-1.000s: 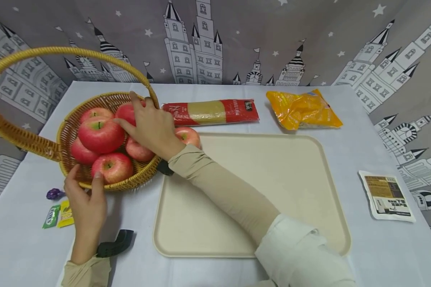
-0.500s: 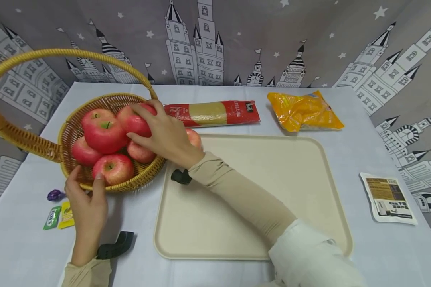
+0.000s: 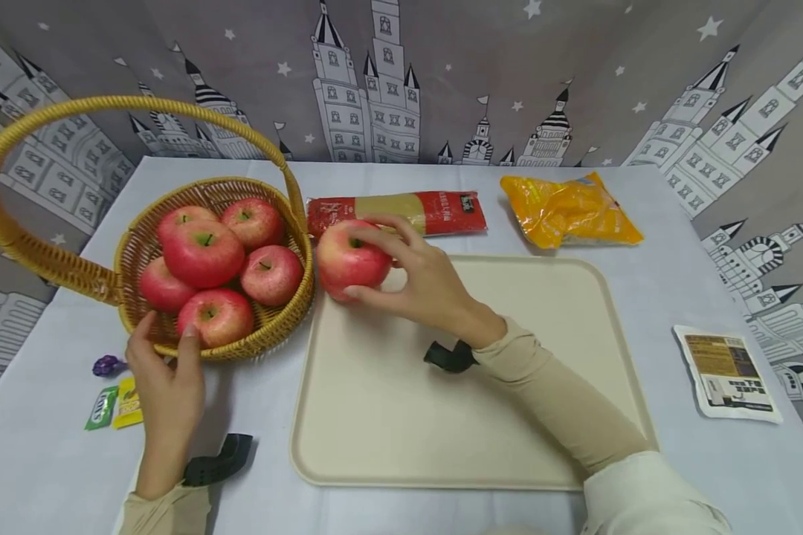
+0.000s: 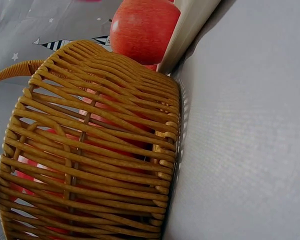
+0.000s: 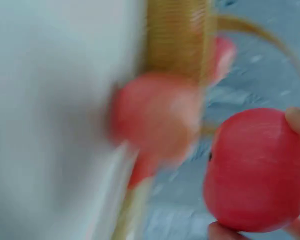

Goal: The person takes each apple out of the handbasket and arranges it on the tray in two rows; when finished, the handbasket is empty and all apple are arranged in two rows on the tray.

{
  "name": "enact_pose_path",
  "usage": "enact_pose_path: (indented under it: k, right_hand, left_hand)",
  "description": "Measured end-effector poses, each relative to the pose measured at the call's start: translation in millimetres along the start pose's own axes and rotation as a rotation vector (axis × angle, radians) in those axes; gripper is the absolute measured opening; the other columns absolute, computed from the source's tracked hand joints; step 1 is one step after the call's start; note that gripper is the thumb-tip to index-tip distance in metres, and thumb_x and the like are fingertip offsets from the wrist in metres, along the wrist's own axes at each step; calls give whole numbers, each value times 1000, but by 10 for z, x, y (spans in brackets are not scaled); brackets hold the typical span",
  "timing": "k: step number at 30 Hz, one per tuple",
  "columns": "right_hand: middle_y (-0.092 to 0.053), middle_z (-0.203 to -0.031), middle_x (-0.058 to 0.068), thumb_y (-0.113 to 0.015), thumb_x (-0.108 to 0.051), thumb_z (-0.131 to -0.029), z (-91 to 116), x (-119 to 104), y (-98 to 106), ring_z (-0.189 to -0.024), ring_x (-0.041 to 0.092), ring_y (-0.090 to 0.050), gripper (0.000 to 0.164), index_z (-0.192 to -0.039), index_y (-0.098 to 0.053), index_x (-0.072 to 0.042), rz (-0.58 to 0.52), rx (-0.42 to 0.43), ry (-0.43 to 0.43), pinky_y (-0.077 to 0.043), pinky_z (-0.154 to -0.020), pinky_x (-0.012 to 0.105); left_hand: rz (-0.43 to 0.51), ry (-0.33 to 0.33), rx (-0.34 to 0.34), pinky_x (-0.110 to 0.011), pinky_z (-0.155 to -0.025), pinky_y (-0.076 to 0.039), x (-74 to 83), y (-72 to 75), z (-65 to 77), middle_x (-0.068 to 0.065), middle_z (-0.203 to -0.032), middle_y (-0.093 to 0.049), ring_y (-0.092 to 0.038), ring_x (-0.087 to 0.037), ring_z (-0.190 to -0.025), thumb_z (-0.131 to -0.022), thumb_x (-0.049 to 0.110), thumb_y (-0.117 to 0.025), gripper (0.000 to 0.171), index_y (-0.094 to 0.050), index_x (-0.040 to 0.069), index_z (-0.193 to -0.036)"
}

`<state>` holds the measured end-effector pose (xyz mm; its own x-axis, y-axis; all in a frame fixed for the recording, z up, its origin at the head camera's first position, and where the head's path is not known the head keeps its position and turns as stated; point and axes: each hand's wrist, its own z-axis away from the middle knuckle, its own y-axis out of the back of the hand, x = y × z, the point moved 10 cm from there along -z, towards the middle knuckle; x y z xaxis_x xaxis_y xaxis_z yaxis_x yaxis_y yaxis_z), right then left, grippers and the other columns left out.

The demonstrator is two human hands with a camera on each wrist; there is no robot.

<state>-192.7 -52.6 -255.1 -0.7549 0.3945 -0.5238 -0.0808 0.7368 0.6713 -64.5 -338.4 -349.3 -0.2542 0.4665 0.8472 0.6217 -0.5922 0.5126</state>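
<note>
- Worktop [image 3: 261, 401]: tray [image 3: 401, 416] midway, basket [image 3: 274, 332] at far left corner, six apples [image 3: 204, 254] showing inside.
- Left hand [image 3: 169, 386]: spread wide, fingertips on basket's near rim.
- Right hand [image 3: 435, 290]: thumb and fingers round held apple [image 3: 348, 260].
- Held apple: just left basket, over tray's far left corner; out, not set down.

Grey backdrop [image 3: 475, 44] printed with castles and stars, twelve o'clock from the head view's centre; a long red-and-gold packet [image 3: 408, 205] before it. Orange bag [image 3: 569, 212], two o'clock. Flat white-edged pouch [image 3: 726, 374], between three and four. Purple-wrapped item [image 3: 109, 365], eight o'clock, near green sachet [image 3: 101, 409] and yellow sachet [image 3: 128, 403]. White tablecloth [image 3: 649, 286] beneath.
</note>
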Motion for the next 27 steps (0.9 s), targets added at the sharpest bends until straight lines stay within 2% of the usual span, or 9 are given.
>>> enact_pose_path:
  k: [4, 7, 11, 14, 20, 23, 27]
  right_hand:
    - [-46, -129, 4, -73, -39, -71, 251, 401, 154, -79, 18, -61, 60, -124, -52, -21, 116, 19, -43, -51, -64, 26]
    - [-45, -129, 4, -72, -40, -72, 403, 672, 140, -64, 19, -57, 60, -125, -50, -22, 197, -34, -92, -49, -58, 27]
    - [-43, -131, 3, -71, -41, -73, 528, 889, 89, -58, 19, -52, 62, -128, -48, -22, 198, -98, -148, -47, -57, 28]
    - [-40, -133, 2, -70, -41, -74, 558, 942, 52, -63, 21, -55, 64, -130, -46, -23, 162, -128, -174, -49, -62, 30]
    - [-31, -136, 6, -68, -36, -77, 567, 964, -67, -81, 26, -61, 68, -136, -36, -23, 78, -213, -210, -52, -81, 37]
    - [-27, -138, 8, -69, -34, -77, 556, 962, -100, -89, 26, -59, 71, -137, -31, -24, 59, -250, -217, -51, -85, 37]
    - [-24, -140, 10, -68, -36, -77, 524, 936, -92, -110, 27, -50, 72, -137, -30, -23, 55, -270, -195, -46, -94, 41]
  left_hand:
    - [-10, 12, -14, -46, -109, -26, 6, 6, -7, -11, -142, -23, -24, -25, -134, -94, 28, -41, 54, -21, 14, -141]
    - [-12, 17, -18, -46, -109, -26, 13, 11, -9, -11, -142, -23, -24, -25, -134, -94, 29, -41, 54, -21, 14, -141]
    - [-13, 12, -12, -46, -109, -27, 30, 21, -7, -12, -142, -24, -24, -26, -134, -93, 29, -41, 54, -21, 13, -141]
    - [-15, 5, -11, -45, -108, -27, 44, 22, -7, -13, -141, -24, -25, -26, -133, -93, 29, -41, 54, -22, 12, -141]
    - [-20, -1, -3, -44, -108, -28, 67, 41, -16, -13, -141, -25, -26, -26, -132, -93, 29, -41, 54, -22, 12, -141]
    - [-14, 9, -8, -44, -109, -27, 61, 37, -22, -13, -142, -24, -25, -26, -133, -93, 29, -41, 54, -22, 12, -141]
    - [-11, 14, -14, -46, -109, -26, 62, 33, -26, -13, -142, -24, -24, -25, -134, -93, 29, -41, 54, -22, 12, -141]
